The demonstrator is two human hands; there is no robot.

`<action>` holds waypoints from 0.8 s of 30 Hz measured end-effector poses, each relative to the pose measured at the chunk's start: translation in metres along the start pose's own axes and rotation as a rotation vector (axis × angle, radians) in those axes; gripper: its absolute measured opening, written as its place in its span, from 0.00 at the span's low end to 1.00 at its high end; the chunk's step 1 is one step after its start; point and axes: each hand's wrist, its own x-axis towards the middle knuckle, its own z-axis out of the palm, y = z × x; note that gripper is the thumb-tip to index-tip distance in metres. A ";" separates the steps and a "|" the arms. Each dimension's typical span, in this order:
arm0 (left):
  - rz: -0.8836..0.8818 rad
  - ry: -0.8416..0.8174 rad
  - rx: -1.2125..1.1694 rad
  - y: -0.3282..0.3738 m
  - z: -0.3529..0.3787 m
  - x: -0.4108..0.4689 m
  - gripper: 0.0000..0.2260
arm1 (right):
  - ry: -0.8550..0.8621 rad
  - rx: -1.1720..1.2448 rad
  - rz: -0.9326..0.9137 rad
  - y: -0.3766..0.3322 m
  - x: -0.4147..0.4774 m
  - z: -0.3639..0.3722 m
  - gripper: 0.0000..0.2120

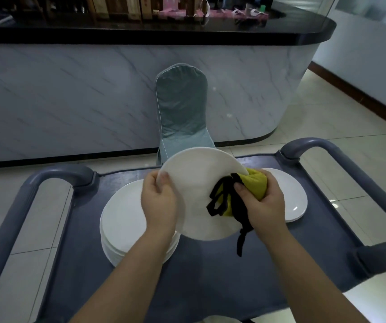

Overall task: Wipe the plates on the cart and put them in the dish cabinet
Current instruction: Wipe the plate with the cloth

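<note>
My left hand (158,201) pinches a tilted plate (199,178) over the cart (210,280); my right hand (265,205) grips a yellow cloth (257,185) against it. Left stack (119,220) and right stack (292,194) lie beneath, a covered chair (182,113) beyond.

Dim, bluish indoor light (brighter at right); soft focus, edges bowed.

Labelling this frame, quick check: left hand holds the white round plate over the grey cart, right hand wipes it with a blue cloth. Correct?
One error: the cloth is yellow with black straps, not blue; the head view shows it. The left hand holds the white round plate over the grey cart, and the right hand wipes it.
</note>
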 end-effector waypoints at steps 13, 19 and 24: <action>0.696 -0.157 0.181 0.073 0.009 0.018 0.04 | -0.247 -0.097 -0.251 -0.061 0.028 -0.014 0.16; 0.054 -0.022 -0.106 0.009 0.009 -0.019 0.06 | -0.067 -0.058 -0.162 -0.016 0.005 -0.017 0.15; 0.909 -0.270 0.471 0.034 0.011 0.002 0.12 | -0.296 -0.269 -0.379 -0.038 0.024 -0.020 0.16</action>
